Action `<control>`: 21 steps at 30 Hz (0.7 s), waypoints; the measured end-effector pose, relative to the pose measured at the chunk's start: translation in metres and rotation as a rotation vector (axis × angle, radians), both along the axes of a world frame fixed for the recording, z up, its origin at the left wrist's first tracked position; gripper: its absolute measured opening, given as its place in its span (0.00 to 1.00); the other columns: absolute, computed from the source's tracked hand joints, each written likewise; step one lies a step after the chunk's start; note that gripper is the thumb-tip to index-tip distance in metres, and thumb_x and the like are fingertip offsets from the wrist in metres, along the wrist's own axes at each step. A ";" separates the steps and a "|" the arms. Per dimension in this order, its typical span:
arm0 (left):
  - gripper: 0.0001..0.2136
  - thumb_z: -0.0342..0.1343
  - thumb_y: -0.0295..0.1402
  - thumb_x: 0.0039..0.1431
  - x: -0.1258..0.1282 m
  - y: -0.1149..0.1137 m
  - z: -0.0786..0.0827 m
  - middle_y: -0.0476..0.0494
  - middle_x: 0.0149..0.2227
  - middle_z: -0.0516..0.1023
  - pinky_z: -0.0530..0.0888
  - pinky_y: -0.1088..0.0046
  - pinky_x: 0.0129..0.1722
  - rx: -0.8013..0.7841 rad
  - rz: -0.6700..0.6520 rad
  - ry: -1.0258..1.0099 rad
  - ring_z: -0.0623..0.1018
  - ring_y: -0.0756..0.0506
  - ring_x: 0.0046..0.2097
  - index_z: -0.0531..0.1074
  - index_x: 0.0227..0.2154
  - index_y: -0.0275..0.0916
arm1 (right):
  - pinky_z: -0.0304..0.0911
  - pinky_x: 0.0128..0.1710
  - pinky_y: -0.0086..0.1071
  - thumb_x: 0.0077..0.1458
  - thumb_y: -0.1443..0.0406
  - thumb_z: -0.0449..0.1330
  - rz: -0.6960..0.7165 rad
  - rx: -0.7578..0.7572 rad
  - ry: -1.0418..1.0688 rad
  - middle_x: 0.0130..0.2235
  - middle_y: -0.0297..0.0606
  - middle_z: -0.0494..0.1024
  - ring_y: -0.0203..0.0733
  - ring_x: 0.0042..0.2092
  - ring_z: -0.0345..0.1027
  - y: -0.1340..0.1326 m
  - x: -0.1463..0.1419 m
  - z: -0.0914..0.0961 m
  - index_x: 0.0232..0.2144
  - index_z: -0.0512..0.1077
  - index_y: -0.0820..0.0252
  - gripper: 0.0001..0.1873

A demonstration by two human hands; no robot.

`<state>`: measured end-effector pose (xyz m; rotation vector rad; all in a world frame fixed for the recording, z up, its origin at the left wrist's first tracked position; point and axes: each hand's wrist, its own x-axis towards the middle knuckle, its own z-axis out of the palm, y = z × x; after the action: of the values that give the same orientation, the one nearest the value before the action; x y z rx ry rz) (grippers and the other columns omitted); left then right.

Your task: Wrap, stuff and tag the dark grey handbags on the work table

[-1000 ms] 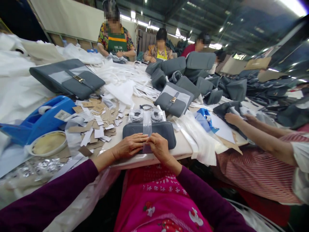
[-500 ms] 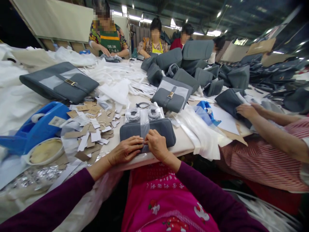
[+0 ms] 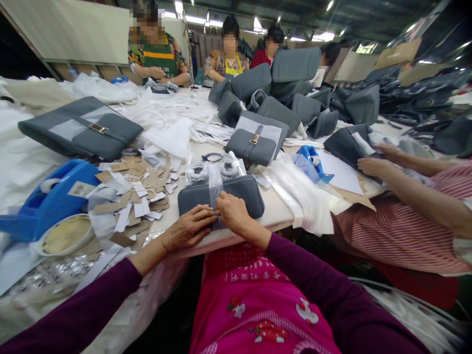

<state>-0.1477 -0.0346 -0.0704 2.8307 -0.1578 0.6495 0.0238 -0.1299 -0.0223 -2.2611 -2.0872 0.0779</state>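
Observation:
A dark grey handbag [image 3: 243, 189] lies near the front edge of the table, with a band of clear plastic [image 3: 215, 184] across its middle. Two wrapped grey coils [image 3: 197, 172] rest just behind it. My left hand [image 3: 190, 228] is laid along the bag's near side, fingers stretched out, tips touching the band. Beside it my right hand [image 3: 232, 212] is closed, its fingers pinched at the near end of the band. What lies under the fingertips is partly hidden.
A blue tape dispenser [image 3: 55, 196] and loose tags [image 3: 142, 196] lie left; a smaller blue dispenser [image 3: 312, 162] sits right. Finished-looking bags [image 3: 254, 137] stand behind, with white strips [image 3: 291, 187] nearby. A co-worker's hands [image 3: 372, 164] handle another bag at right.
The view has shifted slightly, and my hands remain at the plastic band. At the back left, a co-worker's hands have risen from the item on the table.

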 end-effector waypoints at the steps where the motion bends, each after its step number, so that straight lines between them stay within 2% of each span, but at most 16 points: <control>1: 0.19 0.52 0.27 0.61 -0.001 -0.001 0.000 0.35 0.51 0.71 0.70 0.53 0.57 0.012 0.015 -0.006 0.65 0.38 0.58 0.66 0.56 0.36 | 0.65 0.34 0.32 0.61 0.67 0.54 0.001 -0.012 0.003 0.46 0.41 0.72 0.44 0.44 0.70 0.001 0.001 0.001 0.39 0.71 0.59 0.07; 5: 0.18 0.54 0.27 0.60 -0.002 -0.003 0.001 0.34 0.50 0.69 0.71 0.51 0.54 0.070 0.070 -0.045 0.64 0.36 0.56 0.68 0.54 0.36 | 0.65 0.33 0.32 0.60 0.65 0.55 0.002 -0.031 0.016 0.46 0.41 0.73 0.44 0.40 0.74 0.006 0.007 0.006 0.41 0.70 0.59 0.07; 13: 0.21 0.48 0.24 0.63 0.001 -0.004 0.003 0.34 0.58 0.69 0.68 0.55 0.60 0.065 -0.028 0.076 0.63 0.38 0.63 0.61 0.60 0.33 | 0.64 0.34 0.33 0.58 0.68 0.54 0.059 0.009 0.092 0.45 0.41 0.73 0.44 0.39 0.74 0.014 0.021 0.003 0.40 0.70 0.59 0.07; 15: 0.22 0.47 0.25 0.64 0.001 -0.004 0.003 0.34 0.58 0.69 0.68 0.54 0.60 0.071 -0.018 0.081 0.63 0.39 0.63 0.61 0.60 0.34 | 0.63 0.35 0.32 0.58 0.71 0.52 0.051 0.104 0.198 0.42 0.39 0.74 0.42 0.38 0.72 0.008 0.028 0.002 0.37 0.70 0.59 0.07; 17: 0.22 0.47 0.26 0.64 0.001 -0.004 0.004 0.36 0.59 0.69 0.68 0.54 0.60 0.081 -0.010 0.080 0.64 0.39 0.63 0.60 0.61 0.36 | 0.63 0.37 0.30 0.57 0.72 0.52 0.057 0.260 0.390 0.38 0.36 0.74 0.39 0.38 0.71 -0.004 0.042 0.002 0.33 0.69 0.59 0.07; 19: 0.23 0.47 0.26 0.64 0.000 -0.003 0.004 0.38 0.59 0.69 0.68 0.56 0.60 0.084 0.004 0.082 0.64 0.40 0.63 0.59 0.62 0.38 | 0.63 0.37 0.28 0.57 0.70 0.53 0.041 0.436 0.612 0.34 0.34 0.73 0.36 0.37 0.70 -0.021 0.068 0.005 0.30 0.69 0.59 0.06; 21: 0.25 0.48 0.26 0.63 -0.001 0.000 0.003 0.41 0.60 0.68 0.69 0.59 0.60 0.093 0.020 0.089 0.65 0.41 0.63 0.59 0.63 0.40 | 0.64 0.33 0.27 0.56 0.67 0.54 -0.056 0.601 0.770 0.33 0.34 0.72 0.35 0.34 0.68 -0.041 0.111 0.011 0.31 0.70 0.59 0.05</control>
<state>-0.1488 -0.0346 -0.0675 2.9475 -0.1488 0.5327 0.1349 -0.1705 -0.0109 -1.5723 -1.3934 0.2365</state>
